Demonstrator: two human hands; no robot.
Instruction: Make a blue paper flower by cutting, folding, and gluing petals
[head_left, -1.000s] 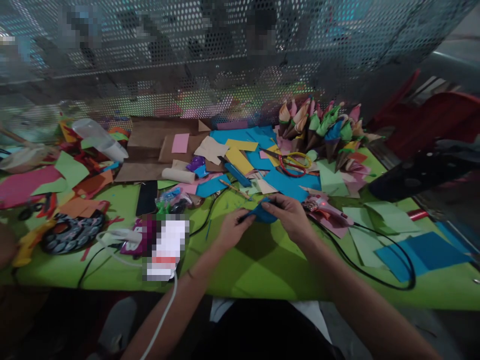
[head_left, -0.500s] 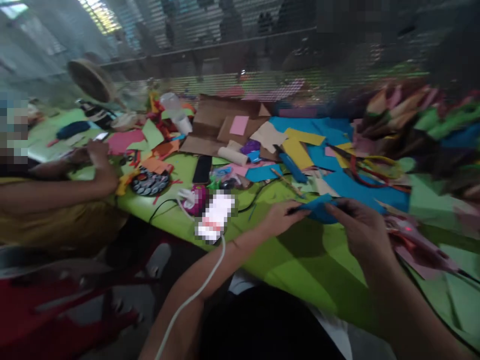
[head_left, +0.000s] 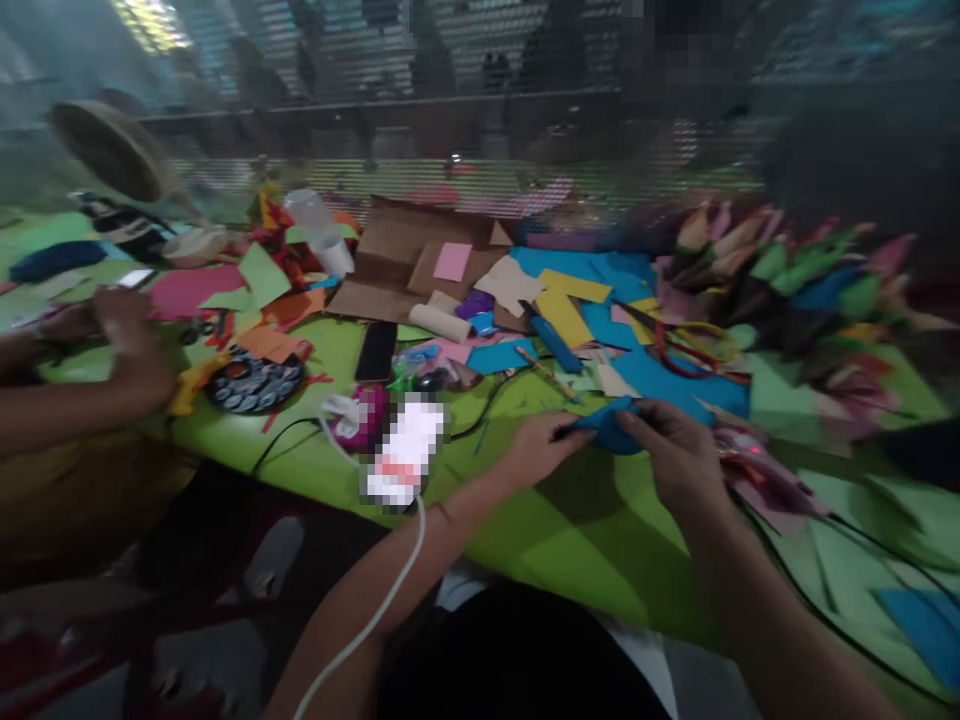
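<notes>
Between my two hands is a folded piece of blue paper (head_left: 616,428), held just above the green tabletop (head_left: 517,530). My left hand (head_left: 544,445) pinches its left end. The fingers of my right hand (head_left: 675,445) are closed on its right side, thumb on top. Just right of my right hand lies a pink glue gun (head_left: 765,465) with a small red light. Beyond the hands are a pencil (head_left: 547,375) and a pair of scissors (head_left: 675,350) with red and yellow handles.
A lit phone (head_left: 405,450) with a white cable lies left of my forearm. Behind it are a dark phone (head_left: 376,352), cardboard (head_left: 382,250) and a cardboard tube (head_left: 440,322). Paper flowers (head_left: 795,260) stand at the right. Another person's hand (head_left: 124,320) rests at the left.
The view has swung right, so the table's things sit further left and more green sheets show at the right. Both hands still hold the blue paper, which is turned slightly.
</notes>
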